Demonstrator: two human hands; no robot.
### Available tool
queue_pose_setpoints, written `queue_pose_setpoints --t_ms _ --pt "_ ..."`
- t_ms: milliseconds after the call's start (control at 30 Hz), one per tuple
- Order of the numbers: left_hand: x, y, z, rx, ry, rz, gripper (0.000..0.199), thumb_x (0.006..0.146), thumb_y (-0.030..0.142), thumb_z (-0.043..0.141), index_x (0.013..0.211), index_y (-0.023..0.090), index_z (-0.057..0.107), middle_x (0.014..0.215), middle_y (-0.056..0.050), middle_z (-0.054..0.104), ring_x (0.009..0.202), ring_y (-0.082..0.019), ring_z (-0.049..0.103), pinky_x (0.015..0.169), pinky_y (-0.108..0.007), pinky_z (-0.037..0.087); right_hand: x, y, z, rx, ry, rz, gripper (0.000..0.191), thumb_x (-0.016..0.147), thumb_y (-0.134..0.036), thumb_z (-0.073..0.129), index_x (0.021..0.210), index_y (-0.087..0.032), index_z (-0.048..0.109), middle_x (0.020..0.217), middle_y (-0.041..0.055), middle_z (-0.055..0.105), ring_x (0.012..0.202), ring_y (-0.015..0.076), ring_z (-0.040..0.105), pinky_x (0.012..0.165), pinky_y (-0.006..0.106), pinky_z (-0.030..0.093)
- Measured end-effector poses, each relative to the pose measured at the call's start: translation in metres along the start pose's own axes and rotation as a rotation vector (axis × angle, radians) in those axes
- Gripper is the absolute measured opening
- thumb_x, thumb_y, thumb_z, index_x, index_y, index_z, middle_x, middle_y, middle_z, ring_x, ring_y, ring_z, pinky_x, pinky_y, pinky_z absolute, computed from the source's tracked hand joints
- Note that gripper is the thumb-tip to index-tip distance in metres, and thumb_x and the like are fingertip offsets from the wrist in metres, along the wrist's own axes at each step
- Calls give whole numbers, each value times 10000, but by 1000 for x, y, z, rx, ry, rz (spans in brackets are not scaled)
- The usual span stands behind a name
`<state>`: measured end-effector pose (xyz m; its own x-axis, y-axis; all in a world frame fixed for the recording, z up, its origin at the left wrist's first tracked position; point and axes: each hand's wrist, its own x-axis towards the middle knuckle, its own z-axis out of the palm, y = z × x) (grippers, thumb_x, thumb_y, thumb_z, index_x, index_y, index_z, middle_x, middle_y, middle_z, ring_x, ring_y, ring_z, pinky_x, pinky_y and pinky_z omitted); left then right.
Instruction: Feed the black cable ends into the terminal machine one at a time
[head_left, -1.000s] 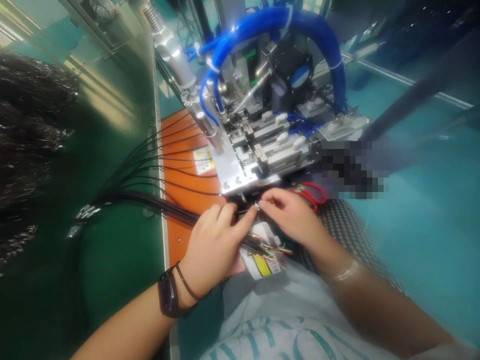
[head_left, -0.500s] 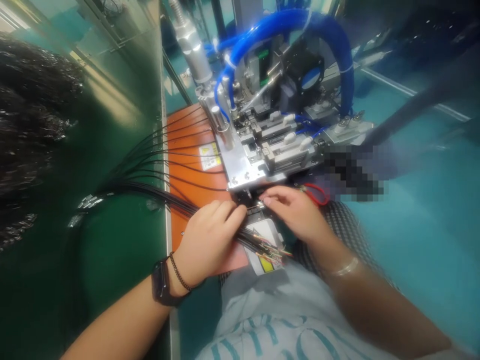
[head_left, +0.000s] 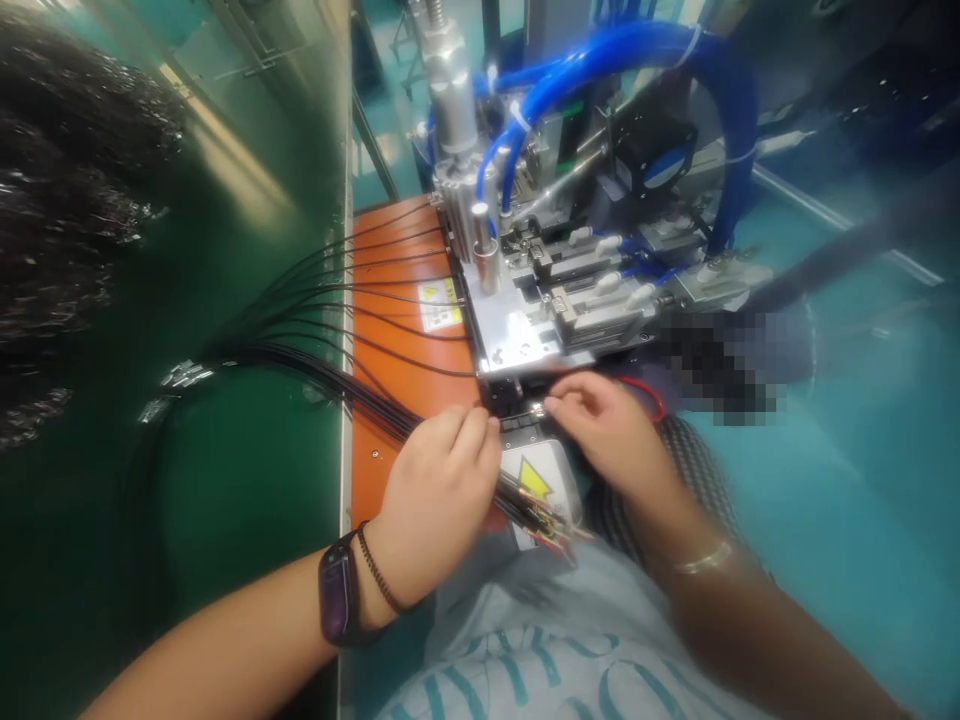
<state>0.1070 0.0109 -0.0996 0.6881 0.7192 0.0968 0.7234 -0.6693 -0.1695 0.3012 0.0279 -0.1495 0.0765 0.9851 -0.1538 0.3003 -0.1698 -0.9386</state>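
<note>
I hold the black insulated wire bundle under my left hand, fingers curled closed on it, its long axis running diagonally across the flat orange mat toward lower right. My right hand pinches a small bright metal wire end, fingertips together, beside the steel machine plate. Keep this pinch steady.

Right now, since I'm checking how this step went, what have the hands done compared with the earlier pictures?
The left hand has drawn back from the right hand, so the gap between them is wider. Its fingers now curl over the black wire bundle rather than reaching toward the small metal piece. The right hand stays pinched at that piece. The machine and orange mat look unchanged, though the view has shifted slightly.
</note>
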Motion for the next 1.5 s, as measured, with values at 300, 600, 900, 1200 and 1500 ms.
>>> queue_pose_setpoints --t_ms 300,600,900,1200,1500 --pt "-4 -3 -2 -23 7 -27 413 832 97 493 1241 43 519 787 -67 597 737 -224 517 633 -382 493 -23 -14 -21 -419 -365 -924 280 878 -117 553 1116 -251 616 984 38 629 885 175 489 791 317 429" --pt "2 -16 10 -168 2 -82 433 823 101 493 1256 86 499 1224 -125 584 1020 -245 546 855 -406 494 -16 -3 3 -357 -253 -999 253 913 -152 507 1125 -227 621 991 41 675 859 180 505 760 344 448" --pt "-4 -10 0 -264 256 100 387 869 152 427 1234 56 513 1283 -136 553 1205 -240 493 1027 -397 419 -11 -7 -11 -174 -61 -839 212 872 -144 554 1041 -219 659 910 36 690 866 181 575 769 349 469" --pt "14 -3 0 -254 196 43 278 844 111 435 1104 85 531 947 -96 666 860 -220 617 747 -368 536 -14 -8 -6 -117 16 -751 125 851 -161 613 941 -226 670 856 4 690 815 162 588 752 322 469" --pt "16 -8 0 -220 156 -4 233 878 158 443 1091 130 532 1007 -64 645 883 -212 600 726 -342 495 -17 -14 -3 -95 156 -674 90 835 -160 627 884 -227 663 827 13 673 799 171 588 732 331 473"
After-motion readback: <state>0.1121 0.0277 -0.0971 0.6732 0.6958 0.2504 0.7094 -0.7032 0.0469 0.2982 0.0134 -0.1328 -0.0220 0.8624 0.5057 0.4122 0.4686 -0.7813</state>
